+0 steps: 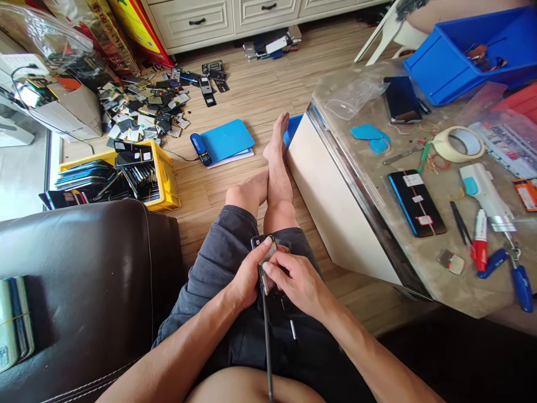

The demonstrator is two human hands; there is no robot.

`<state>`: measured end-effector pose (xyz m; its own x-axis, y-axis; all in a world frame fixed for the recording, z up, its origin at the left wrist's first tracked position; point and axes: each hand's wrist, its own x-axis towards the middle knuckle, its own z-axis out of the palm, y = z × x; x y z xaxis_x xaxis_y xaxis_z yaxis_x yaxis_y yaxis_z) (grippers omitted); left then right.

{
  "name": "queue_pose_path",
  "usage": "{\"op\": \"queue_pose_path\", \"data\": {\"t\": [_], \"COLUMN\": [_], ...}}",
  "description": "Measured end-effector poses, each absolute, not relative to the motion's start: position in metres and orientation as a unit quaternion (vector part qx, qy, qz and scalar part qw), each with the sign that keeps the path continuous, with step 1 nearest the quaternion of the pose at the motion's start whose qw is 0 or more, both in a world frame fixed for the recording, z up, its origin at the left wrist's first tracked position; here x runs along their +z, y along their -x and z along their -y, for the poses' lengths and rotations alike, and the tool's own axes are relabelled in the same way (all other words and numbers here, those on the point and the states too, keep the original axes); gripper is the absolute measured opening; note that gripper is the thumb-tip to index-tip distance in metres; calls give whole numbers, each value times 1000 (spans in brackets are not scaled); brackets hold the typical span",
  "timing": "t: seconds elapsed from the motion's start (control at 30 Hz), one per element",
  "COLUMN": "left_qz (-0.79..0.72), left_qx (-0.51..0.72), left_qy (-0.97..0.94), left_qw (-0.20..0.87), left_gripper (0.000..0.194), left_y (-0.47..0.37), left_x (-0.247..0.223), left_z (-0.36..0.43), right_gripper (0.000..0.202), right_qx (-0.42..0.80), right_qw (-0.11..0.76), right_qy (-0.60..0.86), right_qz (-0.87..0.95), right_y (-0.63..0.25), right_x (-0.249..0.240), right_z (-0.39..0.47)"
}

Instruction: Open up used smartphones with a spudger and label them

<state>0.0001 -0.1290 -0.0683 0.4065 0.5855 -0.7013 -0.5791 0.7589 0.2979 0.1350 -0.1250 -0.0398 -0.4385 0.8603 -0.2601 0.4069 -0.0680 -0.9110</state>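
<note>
A phone with a dark frame [255, 242] is held above my lap, its upper part showing between my hands. My left hand [246, 277] is closed round its left side, thumb along the top face. Over the phone's face, my right hand [300, 284] has thumb and index finger bent together in a pinch; what lies between the fingertips is hidden. A dark, see-through-looking panel edge [285, 244] sticks out beyond the right knuckles. Below the hands a long black cord or rod [267, 341] runs toward my belly. A small whitish stick [292, 329] lies on my dark shorts.
On the table at right lie a phone with labels [417, 202], tweezers [460, 224], a tape roll [458, 144], a red-and-white marker [480, 240] and a blue bin [444, 64]. A yellow crate [168, 179] of phones and a pile of parts [142, 109] stand on the floor.
</note>
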Motion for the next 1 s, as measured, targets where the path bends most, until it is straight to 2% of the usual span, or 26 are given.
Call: {"op": "queue_pose_path", "data": {"t": [0.23, 0.3, 0.47, 0.63, 1.0], "left_qz": [-437, -450, -456, -407, -387], "left_qx": [335, 325, 323, 389, 348], "left_qy": [-14, -15, -22, -35, -104], "left_qw": [834, 832, 829, 826, 848], "left_gripper": [50, 50, 50, 37, 53], "left_y": [2, 4, 7, 6, 6], "left_x": [-69, -71, -69, -71, -85], "left_z": [128, 128, 127, 130, 126], "right_gripper": [30, 28, 26, 32, 40], "right_qx": [471, 475, 500, 503, 563], "right_qw": [92, 84, 132, 225, 261], "right_qy": [530, 516, 488, 498, 487], "right_qz": [699, 708, 704, 670, 615], "right_y": [-133, -129, -124, -117, -125], "right_x": [-36, -35, -36, -42, -62], "right_z": [122, 123, 124, 132, 135]}}
